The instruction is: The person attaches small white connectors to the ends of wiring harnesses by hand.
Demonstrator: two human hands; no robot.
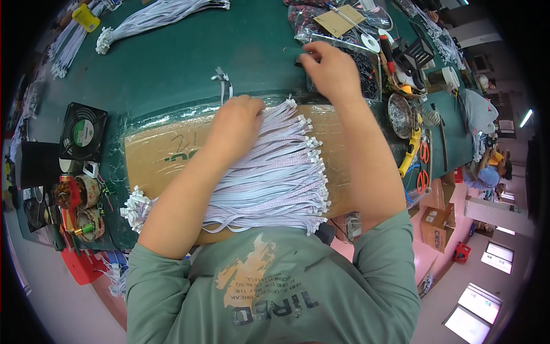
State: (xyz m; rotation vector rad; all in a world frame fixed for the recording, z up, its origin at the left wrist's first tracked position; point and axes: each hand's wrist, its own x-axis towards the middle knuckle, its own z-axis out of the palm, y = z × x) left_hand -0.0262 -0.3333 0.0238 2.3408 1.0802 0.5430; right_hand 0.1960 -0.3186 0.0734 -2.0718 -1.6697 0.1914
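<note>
A wide row of white flat ribbon cables (pixel 269 172) with small white connectors lies on a cardboard sheet (pixel 166 155) in front of me. My left hand (pixel 238 126) rests over the far left part of the row, fingers curled. From its fingertips a loose cable end (pixel 224 86) sticks out over the green table. Farther right, my right hand (pixel 332 71) is raised beside a tray of small black parts (pixel 366 71). Its thumb and forefinger pinch a small black piece (pixel 299 60), whose exact kind is too small to tell.
Clear bags of parts (pixel 309 23) stand at the back right. Nearby are a red-handled screwdriver (pixel 387 51), a metal bowl (pixel 399 114), a yellow tool (pixel 410 152) and orange-handled scissors (pixel 423 166). A black fan (pixel 83 132) stands left; another cable bundle (pixel 154 23) lies at the back.
</note>
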